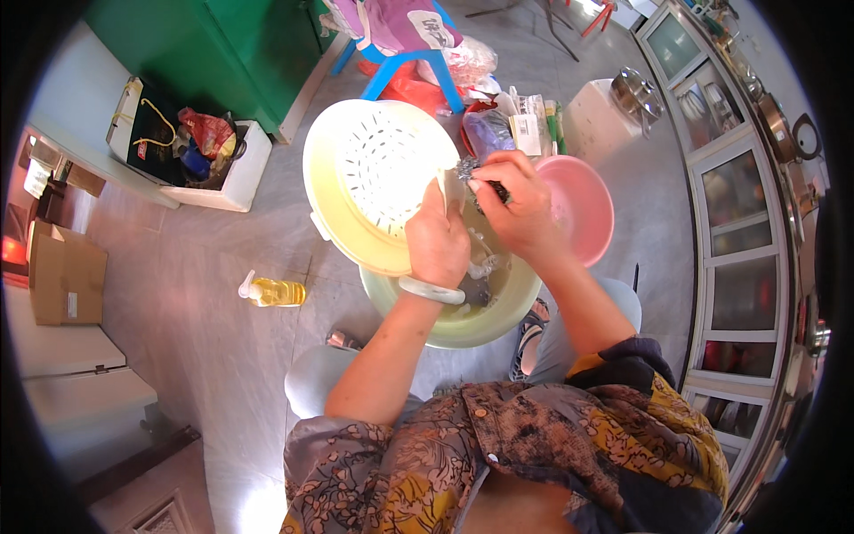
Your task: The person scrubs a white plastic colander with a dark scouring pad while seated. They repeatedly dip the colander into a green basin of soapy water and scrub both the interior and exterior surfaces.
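My left hand (437, 243) grips the rim of a pale yellow plastic colander (333, 223), tilted so its slotted base faces up. Between the fingers of my right hand (517, 207) is a steel wool scrubber (468, 168), close to the colander's right-hand rim; whether it touches cannot be told. Below both hands stands a light green basin (460, 334) with murky water and some foam in it. A dark thing (475, 292) lies in the water, too unclear to name. Behind my right wrist is a pink basin (587, 213).
A pump bottle of yellow liquid (280, 292) lies on the floor at left. Farther back are a white foam box (250, 157) of odds and ends, a blue stool (400, 63) and plastic bags (467, 60). A steel pot (630, 93) sits on a white block (594, 120). Glass-fronted cabinets (734, 210) line the right.
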Demonstrator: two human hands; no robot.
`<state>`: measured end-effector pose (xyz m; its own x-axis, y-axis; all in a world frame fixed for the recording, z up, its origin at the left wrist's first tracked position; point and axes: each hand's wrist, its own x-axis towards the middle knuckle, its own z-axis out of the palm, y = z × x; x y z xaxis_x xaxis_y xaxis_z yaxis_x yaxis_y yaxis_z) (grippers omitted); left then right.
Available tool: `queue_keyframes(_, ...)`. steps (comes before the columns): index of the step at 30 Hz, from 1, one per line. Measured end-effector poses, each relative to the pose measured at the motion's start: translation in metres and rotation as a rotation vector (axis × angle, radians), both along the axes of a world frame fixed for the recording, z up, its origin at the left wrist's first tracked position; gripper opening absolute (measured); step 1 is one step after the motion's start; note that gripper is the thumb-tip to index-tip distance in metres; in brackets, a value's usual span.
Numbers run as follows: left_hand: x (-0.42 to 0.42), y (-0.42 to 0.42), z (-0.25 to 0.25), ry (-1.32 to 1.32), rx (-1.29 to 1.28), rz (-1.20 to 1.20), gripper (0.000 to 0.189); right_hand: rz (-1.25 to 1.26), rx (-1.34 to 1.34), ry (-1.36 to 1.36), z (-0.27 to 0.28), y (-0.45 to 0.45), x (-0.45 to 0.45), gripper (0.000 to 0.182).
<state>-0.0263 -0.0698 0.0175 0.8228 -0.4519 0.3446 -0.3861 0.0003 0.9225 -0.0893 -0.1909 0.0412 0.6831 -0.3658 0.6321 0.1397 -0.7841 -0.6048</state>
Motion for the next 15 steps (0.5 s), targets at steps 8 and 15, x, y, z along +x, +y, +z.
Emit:
queue_keyframes(8, 0.002, 0.003, -0.006, -0.006, 0.056, 0.018, 0.028, 0.058, -0.067, -0.123, 0.022, 0.011, 0.000, 0.020)
queue_keyframes(15, -0.009, -0.003, -0.001, -0.053, 0.112, 0.014, 0.025, 0.082, -0.149, -0.036, 0.000, 0.003, 0.009, 0.013)
